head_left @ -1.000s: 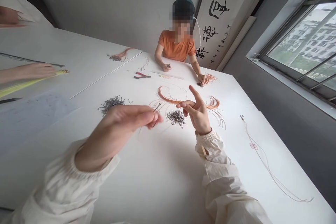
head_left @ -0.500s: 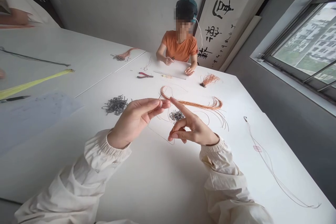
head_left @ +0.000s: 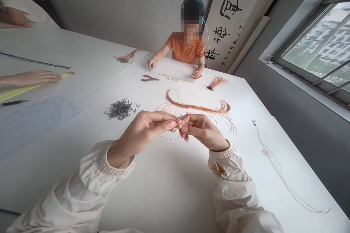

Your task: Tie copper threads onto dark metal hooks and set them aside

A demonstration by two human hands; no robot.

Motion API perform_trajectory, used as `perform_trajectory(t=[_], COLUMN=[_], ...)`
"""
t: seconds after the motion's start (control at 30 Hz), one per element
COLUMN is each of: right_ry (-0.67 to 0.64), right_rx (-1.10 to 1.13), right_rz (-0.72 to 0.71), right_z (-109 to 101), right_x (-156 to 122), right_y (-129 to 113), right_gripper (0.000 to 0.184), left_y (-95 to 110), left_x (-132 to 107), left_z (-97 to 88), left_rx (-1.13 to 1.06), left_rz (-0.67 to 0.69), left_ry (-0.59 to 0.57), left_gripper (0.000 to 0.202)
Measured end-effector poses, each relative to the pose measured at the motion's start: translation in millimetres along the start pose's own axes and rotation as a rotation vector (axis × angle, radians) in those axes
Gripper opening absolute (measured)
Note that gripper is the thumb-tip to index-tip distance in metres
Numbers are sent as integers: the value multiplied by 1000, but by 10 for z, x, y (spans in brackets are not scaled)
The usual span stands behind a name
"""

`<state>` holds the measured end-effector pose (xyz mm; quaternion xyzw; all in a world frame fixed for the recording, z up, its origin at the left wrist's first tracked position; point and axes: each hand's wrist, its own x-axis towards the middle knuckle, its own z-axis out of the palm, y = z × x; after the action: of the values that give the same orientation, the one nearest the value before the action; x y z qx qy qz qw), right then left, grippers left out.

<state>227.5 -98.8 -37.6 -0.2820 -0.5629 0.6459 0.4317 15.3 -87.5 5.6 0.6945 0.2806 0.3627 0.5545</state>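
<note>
My left hand [head_left: 149, 127] is closed in a pinch on a small dark fish hook [head_left: 174, 130], only part of which shows at the fingertips. Right against it, my right hand [head_left: 202, 129] is also closed, its thumb and forefinger pinching thin fishing line at the hook; the exact grip is hidden. A loop of that line [head_left: 170, 138] hangs beneath the fingers. Just beyond lies a bundle of orange line [head_left: 197, 107], curved at both ends. To the left is a heap of dark hooks [head_left: 119, 109]. My hands mostly cover a smaller pile behind them.
Across the white table [head_left: 164, 189] sits a person in an orange shirt [head_left: 188, 51], near red-handled pliers [head_left: 149, 78] and a ruler [head_left: 176, 77]. Orange-tied hooks [head_left: 217, 83] lie beyond. At right is a hook with long line [head_left: 277, 167]. Another person's hand [head_left: 41, 78] rests on yellow strands.
My right hand's forefinger, stretched out before, has folded into a pinch, and both hands now meet slightly lower. The person opposite reached sideways; another person's hand came in at left.
</note>
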Motion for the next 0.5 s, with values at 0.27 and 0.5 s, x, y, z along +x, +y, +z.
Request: perform_trajectory(t=[0.27,0.5], right_ry=[470,356], right_rx=[-309,-693], right_rz=[-294,-214], right_z=[69,319], right_x=[-152,-180], right_y=[-191,-186], right_gripper=[9,12], left_y=[-98,-129], left_x=[-57,-87], left_z=[0,-2], left_rx=[159,217], left_rz=[-112,-133], left_ry=[-26,-103], left_gripper=[25,27])
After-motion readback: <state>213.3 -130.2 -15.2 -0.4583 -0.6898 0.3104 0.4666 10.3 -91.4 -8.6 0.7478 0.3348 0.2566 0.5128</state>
